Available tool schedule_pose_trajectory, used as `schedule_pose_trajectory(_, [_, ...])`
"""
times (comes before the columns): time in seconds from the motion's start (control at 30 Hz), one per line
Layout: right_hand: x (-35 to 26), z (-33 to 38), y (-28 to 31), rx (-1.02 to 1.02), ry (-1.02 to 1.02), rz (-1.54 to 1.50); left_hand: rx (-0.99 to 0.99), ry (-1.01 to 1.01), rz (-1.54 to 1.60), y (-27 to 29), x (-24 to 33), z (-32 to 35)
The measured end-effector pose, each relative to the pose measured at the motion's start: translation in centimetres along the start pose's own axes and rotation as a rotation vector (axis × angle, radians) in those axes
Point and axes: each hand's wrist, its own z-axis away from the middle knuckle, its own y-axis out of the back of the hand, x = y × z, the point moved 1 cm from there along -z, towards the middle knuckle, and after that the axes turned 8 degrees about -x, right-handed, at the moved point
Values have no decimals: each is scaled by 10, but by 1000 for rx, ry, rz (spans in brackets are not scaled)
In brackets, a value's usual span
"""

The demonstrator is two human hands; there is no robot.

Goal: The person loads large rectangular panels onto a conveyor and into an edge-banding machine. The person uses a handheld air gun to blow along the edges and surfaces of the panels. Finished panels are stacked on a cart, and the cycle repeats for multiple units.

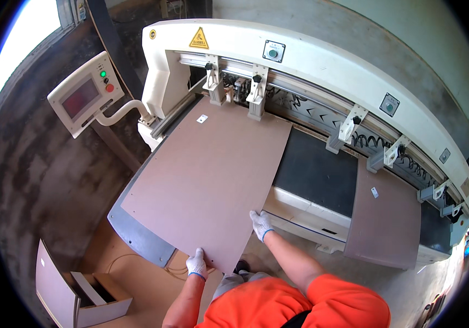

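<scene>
Head view: we see one big pinkish-brown board (212, 164) lying on the dark bench (316, 172) of a long white machine (327, 60). Its near end sticks out past the bench, toward our orange shirt (267, 306). Both our hands wear white gloves. Our left hand (196, 264) is at the near edge, with the thumb on top of the board and the other fingers mostly hidden, so the board is pinched there. Our right hand (261, 224) is on the right edge, near the close corner. Its fingers touch that edge, but we cannot tell if they are clamped on it.

Near the far end of the board we see a small white sticker (202, 118). A smaller board (387, 224) lies off to the right, well apart from our hands, with its own white sticker (375, 192). The machine has a yellow triangle sign (199, 38) with a black picture and tiny writing under it, and a little round yellow sticker (153, 34) near its left end. All the marks on the white stickers are too small for us to read.
</scene>
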Motion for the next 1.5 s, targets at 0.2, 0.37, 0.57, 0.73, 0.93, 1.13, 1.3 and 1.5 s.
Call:
schedule_pose_trajectory(0.2, [-6,-8,-22,28,-20,-19,-7,-16,10,8,25,-15])
schedule_pose_trajectory(0.37, [-45,10,-17,-24,-129,17,-1,-42,-17,5,37,-8])
schedule_pose_trajectory(0.57, [-189,-55,22,255,185,1157,3,-21,68,-1,33,-7])
schedule_pose_trajectory(0.73, [-409,-130,31,401,609,1334,-54,-81,172,8,9,-20])
schedule_pose_trajectory(0.93, [-525,-202,56,547,724,1590,-4,-7,216,-3,-49,-2])
schedule_pose_trajectory(1.13, [-545,-160,31,344,739,1479,-275,-38,691,-1,-125,56])
schedule_pose_trajectory(1.3, [-551,-177,42,334,714,1378,127,-7,462,-41,-103,107])
schedule_pose_trajectory(1.5, [-531,-178,46,415,760,1485,95,-50,673,-3,-150,132])
